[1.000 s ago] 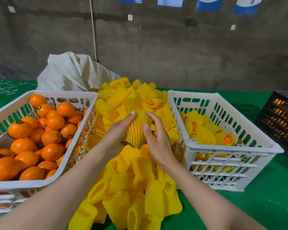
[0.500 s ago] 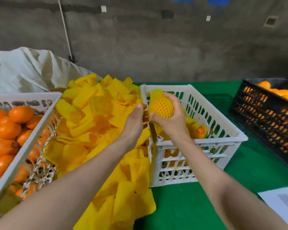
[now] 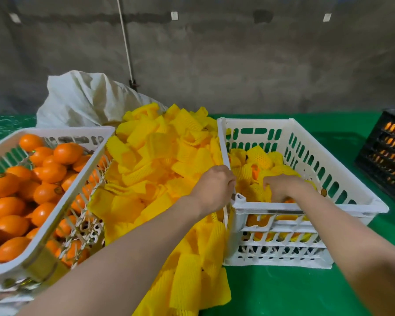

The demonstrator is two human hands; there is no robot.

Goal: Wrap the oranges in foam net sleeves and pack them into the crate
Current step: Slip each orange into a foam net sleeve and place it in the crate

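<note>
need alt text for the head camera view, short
A person's right hand reaches among net-wrapped oranges inside a white slotted plastic crate while the left hand is at its left rim. A pile of yellow foam net sleeves lies between it and a white crate of bare oranges.

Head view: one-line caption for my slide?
Right hand holds a wrapped orange low inside the white crate while left hand holds its rim.

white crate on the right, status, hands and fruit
Left hand grips white crate rim. Right hand down among wrapped oranges, grip hidden. Nothing blocking the crate.
</note>
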